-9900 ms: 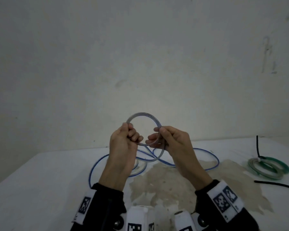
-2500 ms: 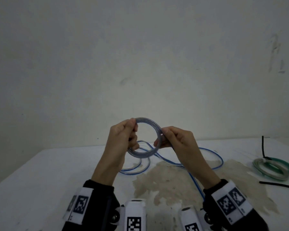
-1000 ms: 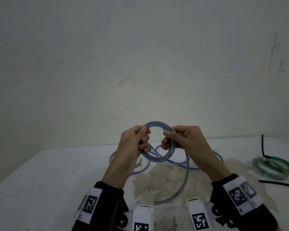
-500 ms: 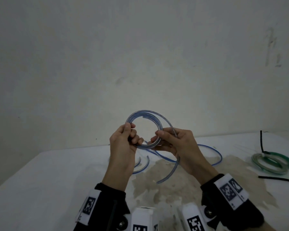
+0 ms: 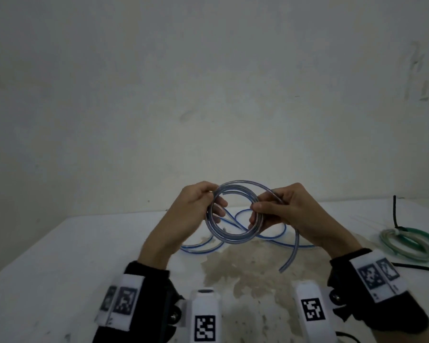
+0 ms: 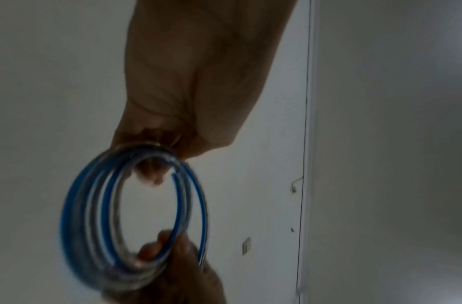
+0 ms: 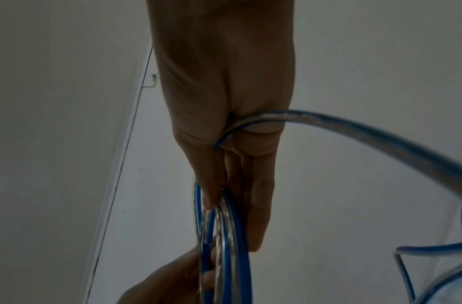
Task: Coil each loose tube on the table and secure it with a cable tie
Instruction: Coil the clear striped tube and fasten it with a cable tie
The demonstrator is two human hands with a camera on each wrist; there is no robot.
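A clear tube with a blue stripe is wound into a small coil (image 5: 230, 237) of several turns, held upright above the white table (image 5: 60, 268). My left hand (image 5: 214, 201) pinches its left side and my right hand (image 5: 256, 214) pinches its right side. A short loose tail (image 5: 295, 243) runs out through my right hand and hangs down to a free end. The left wrist view shows the coil (image 6: 76, 205) between the fingers (image 6: 149, 172) of both hands. The right wrist view shows the coil (image 7: 232, 226) edge-on and the tail (image 7: 354, 131) arching right. No cable tie shows.
A second blue-striped tube (image 5: 201, 246) lies loose on the table behind the hands. A green and whitish coil (image 5: 406, 243) sits at the far right with black cable (image 5: 395, 211) beside it. A brown stain (image 5: 245, 268) marks the table's middle. A bare wall stands behind.
More of the tube has been wound onto the coil, which now has more turns. The hanging tail has swung from below the coil to the right of my right hand.
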